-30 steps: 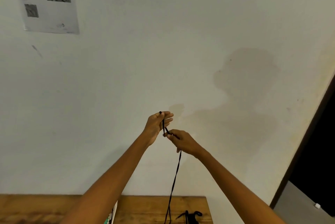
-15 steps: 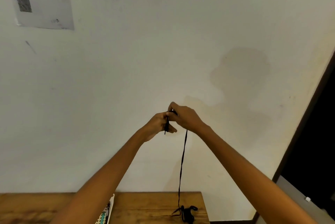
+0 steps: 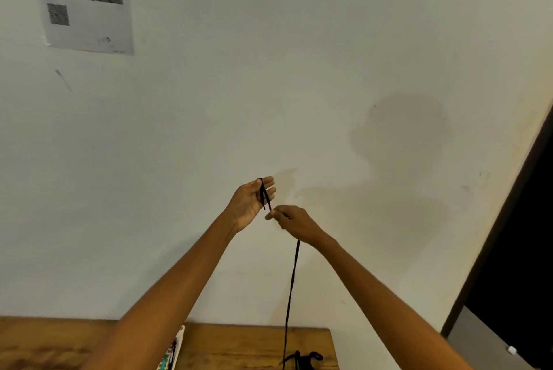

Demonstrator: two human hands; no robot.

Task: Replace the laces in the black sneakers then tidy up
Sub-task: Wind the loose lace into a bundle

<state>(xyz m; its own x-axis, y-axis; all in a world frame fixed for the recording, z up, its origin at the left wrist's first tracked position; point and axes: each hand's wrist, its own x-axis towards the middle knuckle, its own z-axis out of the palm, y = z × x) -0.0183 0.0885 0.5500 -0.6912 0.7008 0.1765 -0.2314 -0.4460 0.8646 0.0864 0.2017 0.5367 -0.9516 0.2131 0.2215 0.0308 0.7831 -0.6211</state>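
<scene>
Both arms are raised in front of a pale wall. A black lace [image 3: 291, 283] hangs from my hands down to the wooden table [image 3: 239, 345]. My left hand [image 3: 253, 200] is held palm up with straight fingers, and turns of the lace are looped over them. Just below and to its right, my right hand [image 3: 291, 221] pinches the lace between thumb and fingers. The lace's lower end lies in a small black tangle [image 3: 303, 359] on the table's right end. No sneakers are in view.
A patterned card or packet [image 3: 173, 351] lies on the table under my left forearm. A printed sheet [image 3: 85, 1] is taped to the wall at the upper left. A dark doorway [image 3: 514, 265] opens at the right.
My right hand has come down from over the left hand's fingers to below them, carrying the lace round. The left hand's fingers have straightened out.
</scene>
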